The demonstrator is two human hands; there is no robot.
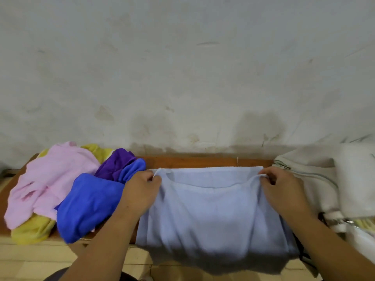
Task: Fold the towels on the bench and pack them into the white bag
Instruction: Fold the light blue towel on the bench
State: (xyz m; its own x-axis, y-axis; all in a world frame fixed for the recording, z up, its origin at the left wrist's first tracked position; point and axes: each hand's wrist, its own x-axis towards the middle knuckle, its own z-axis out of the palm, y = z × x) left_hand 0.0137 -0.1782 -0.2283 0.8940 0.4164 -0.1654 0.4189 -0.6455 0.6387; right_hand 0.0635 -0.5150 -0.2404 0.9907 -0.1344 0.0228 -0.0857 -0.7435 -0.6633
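A pale blue towel (211,211) lies doubled across the middle of the wooden bench (192,162), its lower part hanging over the front edge. My left hand (140,191) pinches the towel's upper left corner. My right hand (282,189) pinches the upper right corner, so the top layer sags between them. The white bag (316,179) sits at the right end of the bench, its zipper facing the towel. To the left lies a heap of loose towels: a pink one (52,179), a bright blue one (89,205), a purple one (115,163) and a yellow one (32,230).
A stained whitish wall (182,78) rises directly behind the bench. Pale floor tiles (40,264) show below the bench's front edge. A strip of bare wood runs along the back of the bench between the heap and the bag.
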